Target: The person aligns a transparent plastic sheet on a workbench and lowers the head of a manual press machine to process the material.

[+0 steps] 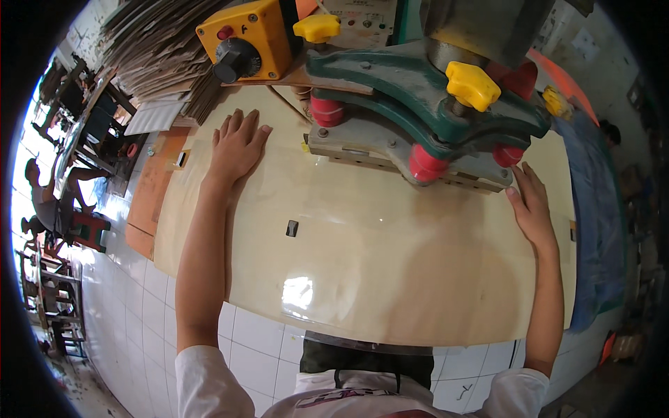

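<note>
A large glossy cream sheet (pixel 334 265) covers the table in front of me. My left hand (pixel 238 145) lies flat on its far left part, fingers stretched out and holding nothing. On the right, my right hand (pixel 534 209) rests with fingers extended beside the right end of a metal press plate (pixel 362 148); whether it touches the plate I cannot tell. Above that plate is a green press head (pixel 397 70) with red cushions (pixel 426 164) and yellow star knobs (pixel 472 86). A small dark rectangular piece (pixel 292 228) shows on the sheet between my arms.
A yellow control box (pixel 254 38) with a black dial hangs at the far left of the press. Stacked brown sheets (pixel 150 56) stand behind it. Blue plastic (pixel 592 230) drapes along the right edge. At far left, a person (pixel 52 202) sits near a red stool (pixel 90 230).
</note>
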A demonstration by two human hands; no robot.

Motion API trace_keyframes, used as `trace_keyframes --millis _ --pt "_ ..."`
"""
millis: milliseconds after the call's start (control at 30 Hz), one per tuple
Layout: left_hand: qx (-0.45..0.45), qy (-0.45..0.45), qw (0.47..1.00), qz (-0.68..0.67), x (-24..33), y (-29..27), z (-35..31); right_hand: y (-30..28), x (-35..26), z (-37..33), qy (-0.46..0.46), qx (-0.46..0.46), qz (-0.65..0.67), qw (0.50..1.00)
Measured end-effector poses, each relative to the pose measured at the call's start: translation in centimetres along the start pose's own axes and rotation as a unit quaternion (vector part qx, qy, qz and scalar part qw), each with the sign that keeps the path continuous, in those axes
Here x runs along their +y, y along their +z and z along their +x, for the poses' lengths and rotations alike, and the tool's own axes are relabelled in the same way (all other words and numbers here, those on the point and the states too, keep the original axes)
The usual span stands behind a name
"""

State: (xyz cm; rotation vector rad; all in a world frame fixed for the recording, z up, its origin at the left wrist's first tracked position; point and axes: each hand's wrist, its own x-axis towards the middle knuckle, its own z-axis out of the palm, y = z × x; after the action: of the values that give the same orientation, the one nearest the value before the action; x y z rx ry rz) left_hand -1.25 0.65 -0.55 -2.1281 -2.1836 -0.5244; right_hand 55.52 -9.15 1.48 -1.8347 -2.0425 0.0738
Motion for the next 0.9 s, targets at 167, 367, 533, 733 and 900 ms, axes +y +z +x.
trace_keyframes --millis 167,367,533,733,900 --pt "-0.003 -0.009 1.0 -0.006 0.45 -0.26 -0.07 -0.09 0.03 -0.05 0.006 -0.005 -0.006 1.0" --pt "0.012 -0.005 1.0 -0.017 0.63 -0.4 -0.32 -0.06 0.07 0.01 0.005 -0.009 -0.004 1.0" --pt "0.019 -0.015 1.0 -0.002 0.91 -0.67 -0.28 0.07 0.22 -0.1 0.007 -0.007 -0.004 1.0" --pt "0.042 -0.017 0.999 -0.015 0.53 -0.41 0.1 0.01 0.04 -0.06 0.007 -0.006 -0.005 1.0" --pt "0.039 -0.014 0.999 -0.029 0.83 -0.56 -0.08 0.09 0.26 -0.06 -0.001 -0.004 -0.001 1.0"
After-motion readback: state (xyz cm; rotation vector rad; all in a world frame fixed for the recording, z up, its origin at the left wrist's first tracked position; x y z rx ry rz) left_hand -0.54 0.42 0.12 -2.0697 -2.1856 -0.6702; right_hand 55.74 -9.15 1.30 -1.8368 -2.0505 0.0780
